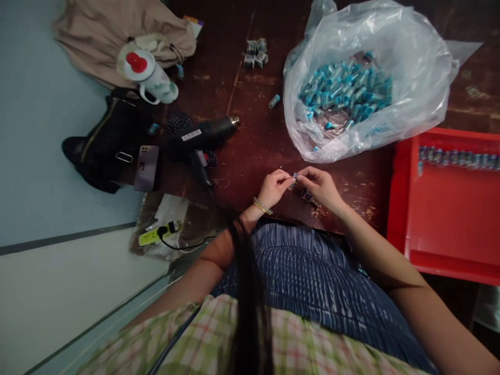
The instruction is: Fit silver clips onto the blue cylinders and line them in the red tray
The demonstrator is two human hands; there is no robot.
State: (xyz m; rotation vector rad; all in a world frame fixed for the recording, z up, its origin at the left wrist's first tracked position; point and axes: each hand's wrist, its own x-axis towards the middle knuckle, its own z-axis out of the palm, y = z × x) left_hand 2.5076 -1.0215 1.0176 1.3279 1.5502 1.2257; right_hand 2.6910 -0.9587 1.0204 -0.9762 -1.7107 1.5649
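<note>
Close to the table's front edge, my left hand [275, 187] and my right hand [321, 187] meet fingertip to fingertip. Both pinch a small vial [294, 178] between them, mostly covered by the fingers. Under my right hand lies a little pile of dark printed pieces [308, 196], too small to make out well. Beyond my hands, a clear plastic bag [414, 62] lies open with many blue-capped vials [344, 91] inside. A single blue-capped vial [274, 101] rests on the table left of the bag.
At right sits a red tray [449, 213] with a row of wrapped vials [457, 157]. A black heat gun [203, 136], a phone [146, 167], a black bag [113, 135] and a lidded mug [156, 78] are at left. Small printed bundles [255, 53] lie farther back. A power strip [156, 235] is lower left.
</note>
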